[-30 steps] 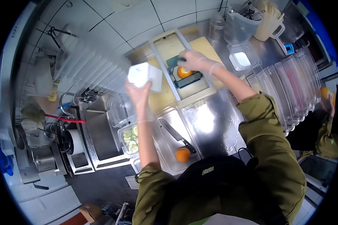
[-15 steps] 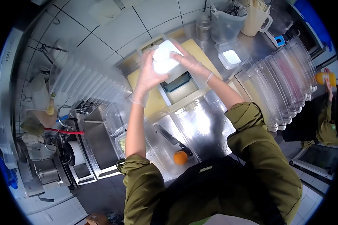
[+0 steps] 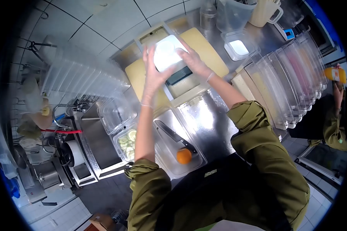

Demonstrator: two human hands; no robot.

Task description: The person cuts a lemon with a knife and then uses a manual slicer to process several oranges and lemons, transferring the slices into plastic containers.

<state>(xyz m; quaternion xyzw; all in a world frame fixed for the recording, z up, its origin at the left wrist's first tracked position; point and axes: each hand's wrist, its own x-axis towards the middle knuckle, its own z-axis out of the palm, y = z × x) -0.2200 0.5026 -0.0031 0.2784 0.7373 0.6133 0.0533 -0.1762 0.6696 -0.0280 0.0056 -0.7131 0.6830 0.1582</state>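
Both of my gloved hands hold a white block-shaped pusher on top of a long white slicer that lies on a yellow cutting board. My left hand grips the pusher's left side, and my right hand grips its right side. The orange seen earlier in the slicer is hidden under the pusher. Nearer to me, a whole orange and a black-handled knife lie in a clear tray.
A clear tub of cucumber slices sits left of the tray, beside a sink. Stacked clear containers line the right. Jugs and a small tub stand at the back. Another person's hand holds an orange bottle at far right.
My left hand brought the white pusher from the left over the slicer. My right hand left the orange in the slicer and took hold of the pusher. Both hands now press it there.
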